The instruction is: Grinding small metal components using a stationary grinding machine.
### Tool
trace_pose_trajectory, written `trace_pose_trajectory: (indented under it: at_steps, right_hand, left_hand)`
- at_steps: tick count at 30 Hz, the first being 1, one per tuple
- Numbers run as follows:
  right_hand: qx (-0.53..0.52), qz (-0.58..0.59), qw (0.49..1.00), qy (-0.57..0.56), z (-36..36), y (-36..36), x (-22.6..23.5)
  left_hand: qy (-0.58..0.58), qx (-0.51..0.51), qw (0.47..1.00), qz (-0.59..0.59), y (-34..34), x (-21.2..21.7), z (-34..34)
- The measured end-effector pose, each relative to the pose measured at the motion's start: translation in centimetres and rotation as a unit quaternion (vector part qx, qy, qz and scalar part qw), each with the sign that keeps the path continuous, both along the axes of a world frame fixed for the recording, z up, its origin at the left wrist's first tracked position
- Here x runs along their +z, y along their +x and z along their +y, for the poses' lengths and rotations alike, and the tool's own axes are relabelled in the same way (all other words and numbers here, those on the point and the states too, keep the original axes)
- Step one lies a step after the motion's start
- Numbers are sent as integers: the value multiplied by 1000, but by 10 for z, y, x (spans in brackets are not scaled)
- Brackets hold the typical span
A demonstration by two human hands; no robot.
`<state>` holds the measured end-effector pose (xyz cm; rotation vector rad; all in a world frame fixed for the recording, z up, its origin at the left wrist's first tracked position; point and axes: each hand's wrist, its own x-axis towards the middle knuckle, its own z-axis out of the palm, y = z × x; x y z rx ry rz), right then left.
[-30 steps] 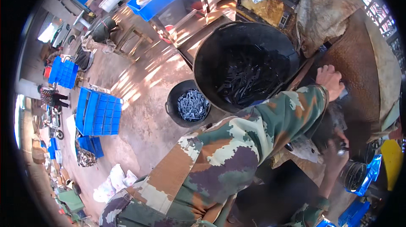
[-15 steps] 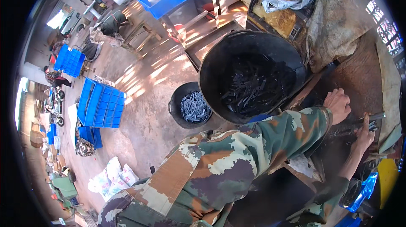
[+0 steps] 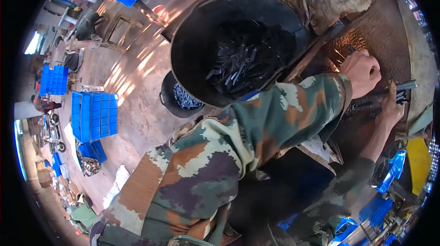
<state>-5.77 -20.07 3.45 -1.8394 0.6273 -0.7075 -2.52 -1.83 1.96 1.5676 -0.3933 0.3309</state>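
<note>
My left hand (image 3: 361,72) was curled beside a dark piece (image 3: 352,49) and orange sparks (image 3: 338,58), my right hand (image 3: 390,112) by a grey bar (image 3: 408,84); couldn't tell either grip. Brown worktop (image 3: 389,30) lay beneath; left, a black tub (image 3: 192,35), then blue crates (image 3: 94,116) on sun-streaked floor (image 3: 137,122).

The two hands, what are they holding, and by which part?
The left hand is curled; anything inside is hidden. The right hand is by the outer end of the grey rod; whether it grips it can't be told.
</note>
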Motion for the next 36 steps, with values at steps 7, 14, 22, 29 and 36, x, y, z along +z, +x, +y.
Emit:
trace_pose_trajectory:
  at_steps: [7,14,22,29,36]
  right_hand:
    - [72,-36,997,10,-5,-8,9]
    - [85,-49,995,-10,7,-4,11]
    - [77,-32,997,5,7,-6,8]
    - [66,-18,998,-12,10,-5,10]
    - [72,-13,997,-18,12,-4,10]
  left_hand:
    - [252,-59,966,-18,13,15,132]
    - [508,-34,860,-29,67,-80,345]
    - [722,-106,676,99,68,-153,385]
    - [733,-57,678,2,68,-181,388]
    - [698,-63,711,-57,73,-196,403]
